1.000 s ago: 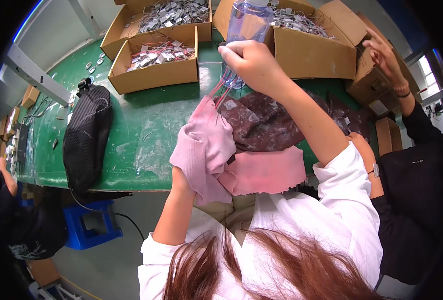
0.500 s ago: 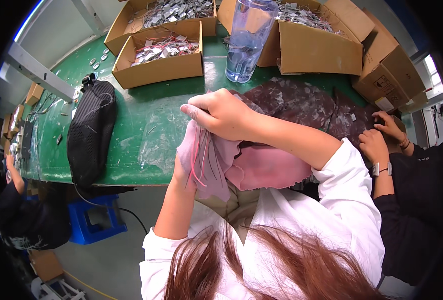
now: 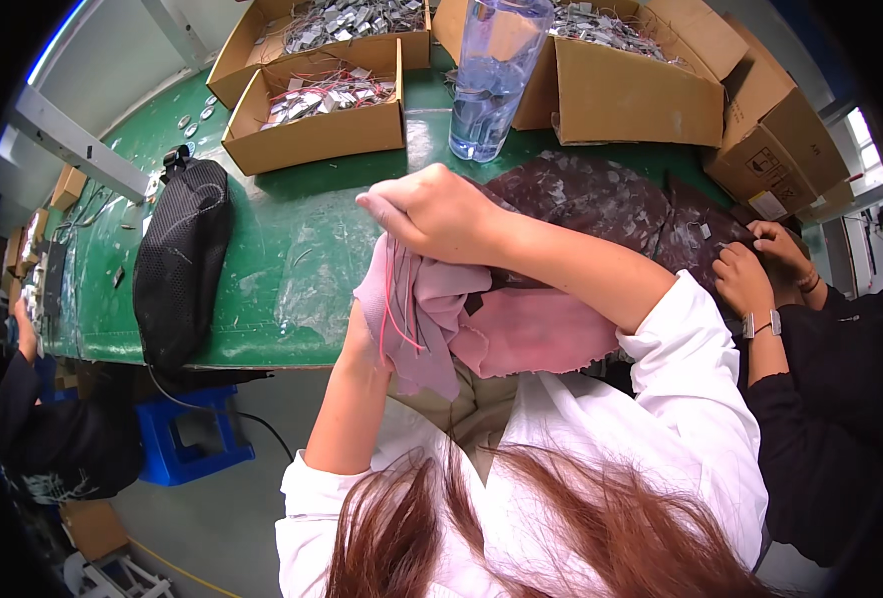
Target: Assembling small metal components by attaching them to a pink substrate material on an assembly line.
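Note:
My right hand [image 3: 439, 214] is closed, thumb pressed against the curled fingers, above a bunched mauve cloth [image 3: 431, 299]. What it pinches is hidden from this view. Thin red and dark wires [image 3: 388, 299] hang from beneath that hand across the cloth. Under the cloth's left side is my left hand [image 3: 360, 334]; its fingers are covered, and only the wrist side shows. A pink cloth [image 3: 541, 329] with a ragged edge lies over my lap, right beside the mauve one.
Cardboard boxes [image 3: 312, 145] of small wired metal parts stand along the back of the green table [image 3: 292, 259]. Nearby are a water bottle [image 3: 486, 110], a black mesh pouch [image 3: 182, 259] and a stained dark sheet [image 3: 591, 204]. A co-worker's hands [image 3: 745, 279] are at right; another person sits left.
My right hand has risen slightly and tilted away from the cloth. The mauve cloth has loosened into thicker folds, and the wires have shifted a little to the right.

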### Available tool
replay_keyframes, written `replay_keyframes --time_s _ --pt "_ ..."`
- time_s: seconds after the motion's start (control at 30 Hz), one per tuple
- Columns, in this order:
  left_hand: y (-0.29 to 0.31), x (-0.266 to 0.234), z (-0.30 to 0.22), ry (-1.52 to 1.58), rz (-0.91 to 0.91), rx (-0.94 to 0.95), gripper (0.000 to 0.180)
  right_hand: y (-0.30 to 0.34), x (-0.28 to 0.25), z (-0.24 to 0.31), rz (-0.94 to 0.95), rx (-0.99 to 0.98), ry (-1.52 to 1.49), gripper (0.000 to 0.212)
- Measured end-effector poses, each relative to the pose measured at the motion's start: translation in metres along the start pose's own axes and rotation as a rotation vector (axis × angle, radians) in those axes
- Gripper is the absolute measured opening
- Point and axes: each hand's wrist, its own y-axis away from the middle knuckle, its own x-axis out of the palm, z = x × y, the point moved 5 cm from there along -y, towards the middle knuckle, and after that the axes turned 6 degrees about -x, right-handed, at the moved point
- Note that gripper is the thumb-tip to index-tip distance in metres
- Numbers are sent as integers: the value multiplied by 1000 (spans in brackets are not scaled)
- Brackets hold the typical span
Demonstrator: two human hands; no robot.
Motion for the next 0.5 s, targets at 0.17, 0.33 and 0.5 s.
replay_keyframes --time_s 0.17,0.33,0.5 --pt "9 7 -7 -183 -14 164 41 -8 -19 -12 -99 36 -28 28" --pt "4 2 -2 -144 -14 92 38 -17 -51 -14 -201 69 -4 33" --pt "2 19 -9 -213 43 119 37 -17 -71 -20 -305 152 -20 39"
